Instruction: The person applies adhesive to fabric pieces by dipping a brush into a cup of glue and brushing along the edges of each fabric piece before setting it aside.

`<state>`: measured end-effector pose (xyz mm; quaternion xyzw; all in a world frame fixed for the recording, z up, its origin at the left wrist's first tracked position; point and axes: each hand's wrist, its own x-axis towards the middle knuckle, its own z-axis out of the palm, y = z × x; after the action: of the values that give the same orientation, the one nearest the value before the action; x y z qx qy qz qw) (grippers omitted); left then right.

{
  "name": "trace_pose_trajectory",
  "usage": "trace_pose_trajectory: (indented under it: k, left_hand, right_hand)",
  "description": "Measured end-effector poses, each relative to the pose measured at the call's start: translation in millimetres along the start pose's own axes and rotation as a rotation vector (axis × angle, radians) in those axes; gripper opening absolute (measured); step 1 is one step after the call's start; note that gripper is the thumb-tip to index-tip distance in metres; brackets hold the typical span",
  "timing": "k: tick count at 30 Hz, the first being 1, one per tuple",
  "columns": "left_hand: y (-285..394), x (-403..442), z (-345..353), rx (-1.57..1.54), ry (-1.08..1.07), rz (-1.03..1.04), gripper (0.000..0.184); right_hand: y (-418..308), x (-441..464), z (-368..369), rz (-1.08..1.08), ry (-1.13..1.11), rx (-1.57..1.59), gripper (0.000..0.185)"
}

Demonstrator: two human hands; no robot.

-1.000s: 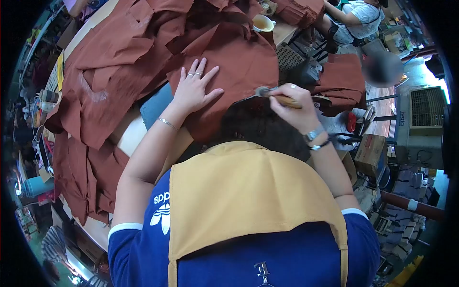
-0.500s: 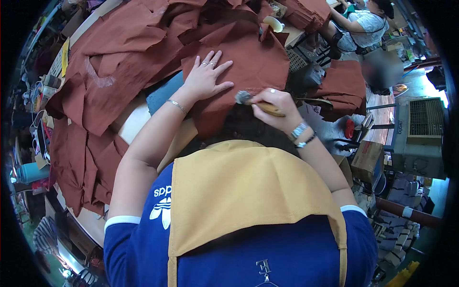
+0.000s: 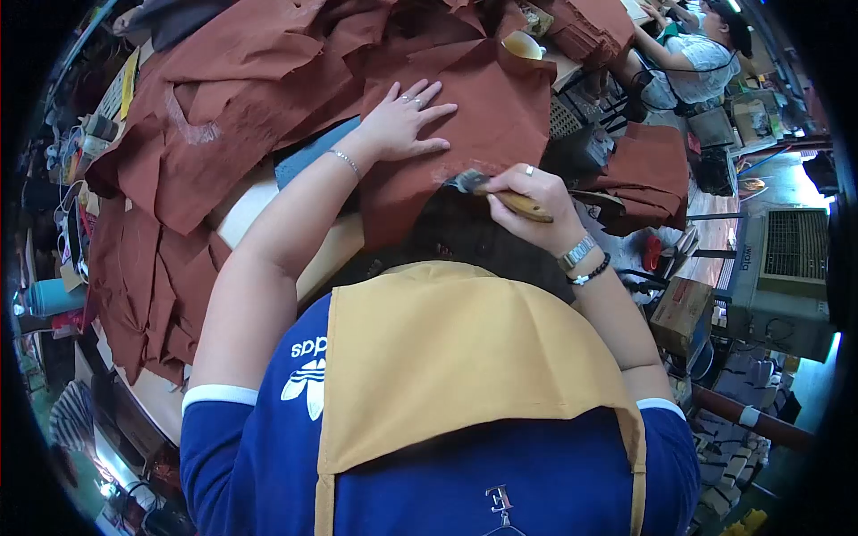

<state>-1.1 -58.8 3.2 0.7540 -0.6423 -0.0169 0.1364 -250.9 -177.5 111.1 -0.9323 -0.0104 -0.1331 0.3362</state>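
Observation:
A reddish-brown sheet of fabric or leather [image 3: 483,98] lies in front of me, its near edge marked by a whitish smear. My left hand [image 3: 402,122] rests flat on it, fingers spread. In my right hand [image 3: 532,207] is a brush [image 3: 521,205] with a wooden handle, gripped between thumb and fingers. Its pale, clumped bristles touch the sheet's near edge. Larger rumpled pieces of the same material [image 3: 214,116] cover the left of the table. A blue-grey piece [image 3: 313,154] shows beneath my left forearm.
A pale bowl [image 3: 523,45] sits at the sheet's far right corner. Folded reddish-brown pieces [image 3: 648,174] are stacked at the right. Another person [image 3: 702,62] sits at the upper right. A cardboard box [image 3: 682,313] and an air cooler [image 3: 786,268] stand on the right.
My right hand and the brush have shifted slightly right and down along the sheet's edge. My left hand stays flat on the sheet. The whole view has shifted a little.

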Motion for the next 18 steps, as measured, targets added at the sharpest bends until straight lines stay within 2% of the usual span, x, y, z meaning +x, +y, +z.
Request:
trace_pose_trajectory:
  k: [2, 3, 7, 11, 15, 18]
  left_hand:
    - [-2.9, 7.2, 1.9, -0.001, -0.003, 0.02, 0.074]
    - [-4.6, 10.3, 2.3, 0.0, -0.004, 0.032, 0.074]
    - [-6.8, 16.4, 4.7, 0.011, -0.011, 0.06, 0.073]
    - [-9.2, 21.4, 3.9, 0.025, 0.0, 0.084, 0.073]
    - [-9.3, 19.7, 3.8, 0.043, 0.044, 0.095, 0.072]
    - [9.7, -8.3, 1.4, 0.176, 0.204, -0.218, 0.07]
  right_hand:
    - [-10.5, 18.2, 20.6, -0.071, 0.035, 0.118, 0.017]
    - [-5.1, 17.1, 27.0, -0.116, -0.002, 0.064, 0.015]
    - [4.9, 3.5, -3.6, 0.009, -0.081, 0.034, 0.012]
    - [-8.4, 15.9, 4.2, -0.067, 0.04, 0.11, 0.014]
    - [4.8, 18.2, 26.3, -0.083, -0.077, 0.127, 0.018]
    - [8.0, 15.4, 28.2, -0.124, -0.051, 0.114, 0.017]
